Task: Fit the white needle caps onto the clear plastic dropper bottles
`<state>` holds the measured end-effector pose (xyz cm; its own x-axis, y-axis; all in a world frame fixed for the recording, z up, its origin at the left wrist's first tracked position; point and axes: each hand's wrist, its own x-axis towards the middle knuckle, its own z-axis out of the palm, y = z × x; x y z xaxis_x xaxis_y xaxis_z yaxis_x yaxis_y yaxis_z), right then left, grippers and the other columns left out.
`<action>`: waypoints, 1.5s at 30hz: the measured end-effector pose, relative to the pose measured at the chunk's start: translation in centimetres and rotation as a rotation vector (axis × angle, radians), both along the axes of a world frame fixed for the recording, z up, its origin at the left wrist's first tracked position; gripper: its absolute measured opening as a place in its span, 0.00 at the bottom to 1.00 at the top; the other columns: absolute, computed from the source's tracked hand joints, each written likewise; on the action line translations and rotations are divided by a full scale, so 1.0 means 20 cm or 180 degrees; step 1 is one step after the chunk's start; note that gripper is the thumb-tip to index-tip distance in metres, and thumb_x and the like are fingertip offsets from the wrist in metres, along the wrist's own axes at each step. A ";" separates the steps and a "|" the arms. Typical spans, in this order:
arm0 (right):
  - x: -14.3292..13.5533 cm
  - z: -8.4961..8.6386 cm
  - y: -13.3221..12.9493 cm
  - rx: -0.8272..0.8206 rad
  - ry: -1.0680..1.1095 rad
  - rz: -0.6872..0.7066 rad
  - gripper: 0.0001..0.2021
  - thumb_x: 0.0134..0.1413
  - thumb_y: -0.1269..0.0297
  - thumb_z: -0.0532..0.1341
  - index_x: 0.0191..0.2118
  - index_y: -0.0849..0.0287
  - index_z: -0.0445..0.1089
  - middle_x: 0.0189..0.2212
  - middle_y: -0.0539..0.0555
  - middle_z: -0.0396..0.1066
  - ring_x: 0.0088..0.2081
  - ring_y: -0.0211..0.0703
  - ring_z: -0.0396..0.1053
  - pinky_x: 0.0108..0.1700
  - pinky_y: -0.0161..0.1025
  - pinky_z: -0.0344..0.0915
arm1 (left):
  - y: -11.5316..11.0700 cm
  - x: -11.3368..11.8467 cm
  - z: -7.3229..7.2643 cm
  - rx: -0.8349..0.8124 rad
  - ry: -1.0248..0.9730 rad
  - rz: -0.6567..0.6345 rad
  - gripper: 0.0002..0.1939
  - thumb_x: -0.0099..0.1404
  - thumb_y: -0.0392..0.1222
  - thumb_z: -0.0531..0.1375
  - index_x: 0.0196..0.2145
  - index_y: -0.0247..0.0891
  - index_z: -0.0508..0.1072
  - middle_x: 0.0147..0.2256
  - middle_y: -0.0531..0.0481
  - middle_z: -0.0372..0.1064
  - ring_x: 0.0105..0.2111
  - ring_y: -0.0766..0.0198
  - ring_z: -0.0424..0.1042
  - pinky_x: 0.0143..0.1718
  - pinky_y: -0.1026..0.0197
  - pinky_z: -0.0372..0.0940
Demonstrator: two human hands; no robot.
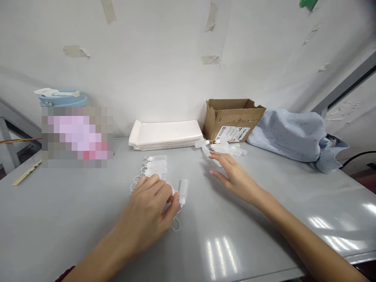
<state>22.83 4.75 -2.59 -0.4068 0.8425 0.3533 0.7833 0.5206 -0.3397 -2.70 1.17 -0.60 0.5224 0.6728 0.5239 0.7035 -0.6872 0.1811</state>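
Observation:
My left hand (152,205) is curled over a row of small translucent plastic tubes (155,165) with white loop cords. Between its thumb and fingers a whitish bit of a tube shows; the rest is hidden under the hand. Right beside the thumb tip lies another translucent tube (183,190), its cap end towards me and its loop cord trailing on the table. My right hand (235,176) reaches to a loose pile of similar tubes (223,147), fingers stretched out and apart, fingertips at the pile's near edge. No tube shows in its grasp.
Behind the row lies a stack of white flat packets (169,135). An open cardboard box (233,121) with a label stands behind the pile. Light-blue cloth (288,135) lies to the right. At the left are a blue lidded container (63,98), a blurred-out patch and a thin strip (27,172).

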 end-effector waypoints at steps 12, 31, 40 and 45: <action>-0.02 -0.05 0.16 0.0728 -0.0785 -0.0104 0.15 0.61 0.67 0.53 0.52 0.65 0.61 0.52 0.67 0.62 0.53 0.54 0.61 0.52 0.46 0.62 | 0.00 0.00 0.00 -0.0070 0.0042 -0.0079 0.18 0.66 0.34 0.51 0.19 0.37 0.56 0.18 0.55 0.55 0.23 0.66 0.53 0.27 0.60 0.49; -0.13 -0.02 0.40 0.1345 -0.1751 -0.0021 0.14 0.54 0.82 0.52 0.42 0.63 0.68 0.39 0.61 0.67 0.38 0.50 0.58 0.36 0.41 0.51 | 0.02 -0.02 0.01 0.0054 -0.0243 0.0013 0.18 0.65 0.34 0.53 0.18 0.36 0.56 0.17 0.57 0.53 0.22 0.68 0.51 0.28 0.61 0.50; -0.18 -0.08 0.45 0.1323 -0.1453 -0.0133 0.12 0.53 0.83 0.52 0.31 0.64 0.69 0.34 0.64 0.66 0.36 0.52 0.59 0.34 0.42 0.52 | 0.03 -0.01 -0.01 0.0000 -0.0166 -0.0043 0.18 0.66 0.34 0.52 0.18 0.36 0.56 0.17 0.56 0.54 0.22 0.68 0.53 0.28 0.61 0.50; -0.15 -0.03 0.34 0.1258 -0.0782 -0.0101 0.12 0.55 0.81 0.51 0.33 0.60 0.68 0.38 0.61 0.67 0.38 0.49 0.62 0.36 0.42 0.58 | 0.03 -0.02 0.00 -0.0008 -0.0189 -0.0051 0.18 0.66 0.34 0.52 0.18 0.36 0.58 0.17 0.56 0.55 0.22 0.67 0.53 0.29 0.60 0.51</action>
